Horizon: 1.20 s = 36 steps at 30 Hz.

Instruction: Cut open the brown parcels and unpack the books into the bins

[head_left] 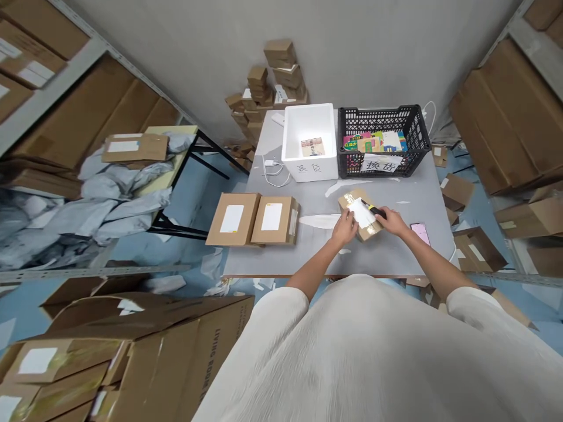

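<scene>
A small taped cardboard box with a white label lies at an angle on the grey table. My left hand grips the box along its left side, with fingertips on the label. In my right hand is a yellow-and-black utility knife, its front end over the right edge of the label. Whether the blade touches the box is too small to tell. To the right of my right hand lies a phone with a pink screen.
Behind the box stand a white foam bin and a black plastic crate holding colourful books. Two labelled cardboard boxes sit at the table's left end. Grey mailer bags fill the left shelf. Large open cartons stand at lower left.
</scene>
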Motion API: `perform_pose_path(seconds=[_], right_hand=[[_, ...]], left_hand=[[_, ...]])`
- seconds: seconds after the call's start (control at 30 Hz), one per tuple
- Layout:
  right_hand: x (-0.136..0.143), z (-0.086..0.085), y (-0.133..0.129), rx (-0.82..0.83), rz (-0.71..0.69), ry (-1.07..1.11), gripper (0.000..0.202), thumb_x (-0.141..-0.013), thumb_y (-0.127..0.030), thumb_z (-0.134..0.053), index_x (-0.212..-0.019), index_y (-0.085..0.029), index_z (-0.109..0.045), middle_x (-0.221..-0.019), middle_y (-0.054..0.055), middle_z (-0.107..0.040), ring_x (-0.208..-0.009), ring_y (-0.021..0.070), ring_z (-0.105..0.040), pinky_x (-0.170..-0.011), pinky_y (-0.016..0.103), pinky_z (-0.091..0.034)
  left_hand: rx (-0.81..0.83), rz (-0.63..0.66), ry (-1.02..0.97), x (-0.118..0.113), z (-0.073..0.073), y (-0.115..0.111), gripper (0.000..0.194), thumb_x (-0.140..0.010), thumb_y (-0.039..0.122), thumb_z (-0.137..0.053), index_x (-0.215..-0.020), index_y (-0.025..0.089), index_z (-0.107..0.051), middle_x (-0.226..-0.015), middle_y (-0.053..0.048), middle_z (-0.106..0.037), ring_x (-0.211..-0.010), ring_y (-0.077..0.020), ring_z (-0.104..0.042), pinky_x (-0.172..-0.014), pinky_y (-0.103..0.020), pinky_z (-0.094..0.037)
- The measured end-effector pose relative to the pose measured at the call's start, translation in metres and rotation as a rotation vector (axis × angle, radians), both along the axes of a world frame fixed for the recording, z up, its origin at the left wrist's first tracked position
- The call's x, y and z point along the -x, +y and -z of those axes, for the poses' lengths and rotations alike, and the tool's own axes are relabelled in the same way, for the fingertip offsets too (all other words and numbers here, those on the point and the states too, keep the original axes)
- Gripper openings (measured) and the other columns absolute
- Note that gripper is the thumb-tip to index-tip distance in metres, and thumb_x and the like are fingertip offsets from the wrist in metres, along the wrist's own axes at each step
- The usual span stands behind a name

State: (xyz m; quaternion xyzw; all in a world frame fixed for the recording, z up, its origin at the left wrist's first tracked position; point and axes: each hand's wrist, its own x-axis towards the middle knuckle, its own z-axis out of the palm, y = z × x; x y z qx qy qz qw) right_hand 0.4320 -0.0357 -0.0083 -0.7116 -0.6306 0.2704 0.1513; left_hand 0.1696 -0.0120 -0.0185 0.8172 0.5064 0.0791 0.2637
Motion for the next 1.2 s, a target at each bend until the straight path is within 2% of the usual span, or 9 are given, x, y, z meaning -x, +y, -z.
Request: perform_pose_path(seconds=[0.13,0.27,0.47,0.6,0.73,0.87,1.0,1.1,1.2], right_hand=[[0.013,-0.002,-0.029,0.005,0.045,0.154,0.046,-0.102,-0.057,-0.059,-0.133,-0.026,-0.070,-0.125,0.011,-0.083,-0.110,0.0357,-0.076,-0.097,0.047,-0.059],[0.017,-0.004,-0.044,0.027,0.051,0.274,0.043,-0.101,-0.060,-0.059,-0.126,-0.027,-0.069,-0.121,0.009,-0.083,-0.106,0.0326,-0.077,-0.092,0.044,-0.060],[-0.001,-0.008,-0.034,-0.025,0.187,0.278,0.044,-0.101,-0.062,-0.058,-0.124,-0.025,-0.066,-0.127,0.012,-0.080,-0.111,0.0306,-0.075,-0.101,0.047,-0.060],[-0.013,-0.005,-0.024,-0.057,0.259,0.291,0.045,-0.099,-0.062,-0.059,-0.121,-0.024,-0.067,-0.136,0.015,-0.076,-0.118,0.0309,-0.073,-0.108,0.050,-0.058],[-0.017,0.001,-0.019,-0.083,0.311,0.321,0.050,-0.098,-0.068,-0.061,-0.121,-0.024,-0.068,-0.140,0.016,-0.074,-0.129,0.0329,-0.070,-0.114,0.052,-0.056],[-0.016,0.004,-0.018,-0.117,0.343,0.365,0.051,-0.097,-0.074,-0.060,-0.113,-0.026,-0.068,-0.140,0.015,-0.074,-0.138,0.0345,-0.066,-0.118,0.053,-0.054],[-0.007,0.002,-0.020,-0.026,0.384,0.480,0.051,-0.095,-0.075,-0.064,-0.107,-0.025,-0.064,-0.128,0.015,-0.080,-0.130,0.0337,-0.073,-0.112,0.053,-0.058],[0.009,-0.001,-0.024,0.072,0.381,0.644,0.047,-0.096,-0.072,-0.067,-0.104,-0.026,-0.061,-0.117,0.013,-0.083,-0.119,0.0308,-0.079,-0.104,0.051,-0.063],[0.026,-0.003,-0.031,0.142,0.386,0.758,0.041,-0.098,-0.066,-0.070,-0.102,-0.027,-0.059,-0.110,0.012,-0.085,-0.113,0.0288,-0.082,-0.101,0.048,-0.064]], left_hand=[[0.022,0.027,0.045,-0.007,0.001,0.018,0.062,-0.111,0.036,-0.049,-0.168,0.012,-0.046,-0.182,-0.022,-0.037,-0.168,-0.0340,-0.039,-0.134,-0.049,-0.042],[-0.027,0.048,0.101,-0.019,-0.006,0.021,0.063,-0.109,0.039,-0.051,-0.167,0.013,-0.048,-0.180,-0.021,-0.041,-0.169,-0.0354,-0.035,-0.137,-0.054,-0.032],[-0.027,-0.093,0.137,-0.067,-0.017,0.000,0.082,-0.102,0.060,-0.062,-0.171,0.019,-0.043,-0.173,-0.022,-0.047,-0.158,-0.0434,-0.045,-0.127,-0.059,-0.040],[-0.011,-0.069,0.183,-0.082,-0.014,-0.008,0.101,-0.093,0.063,-0.074,-0.176,0.021,-0.034,-0.179,-0.024,-0.038,-0.162,-0.0476,-0.038,-0.127,-0.063,-0.036],[-0.001,0.090,0.229,-0.072,-0.014,-0.004,0.107,-0.088,0.051,-0.082,-0.177,0.026,-0.030,-0.182,-0.024,-0.034,-0.165,-0.0477,-0.034,-0.129,-0.067,-0.032],[-0.001,0.291,0.252,-0.046,-0.021,0.007,0.112,-0.083,0.034,-0.085,-0.178,0.028,-0.027,-0.182,-0.023,-0.033,-0.166,-0.0456,-0.034,-0.129,-0.065,-0.034],[-0.018,0.478,0.261,-0.013,-0.025,0.024,0.113,-0.079,0.011,-0.080,-0.178,0.033,-0.028,-0.185,-0.017,-0.030,-0.170,-0.0390,-0.029,-0.134,-0.064,-0.026],[-0.015,0.496,0.250,0.007,-0.028,0.031,0.110,-0.081,0.008,-0.077,-0.177,0.034,-0.031,-0.183,-0.015,-0.036,-0.170,-0.0361,-0.032,-0.135,-0.061,-0.025],[-0.046,0.439,0.237,0.015,-0.030,0.026,0.097,-0.090,0.021,-0.078,-0.175,0.029,-0.034,-0.174,-0.017,-0.049,-0.161,-0.0363,-0.044,-0.131,-0.055,-0.031]])
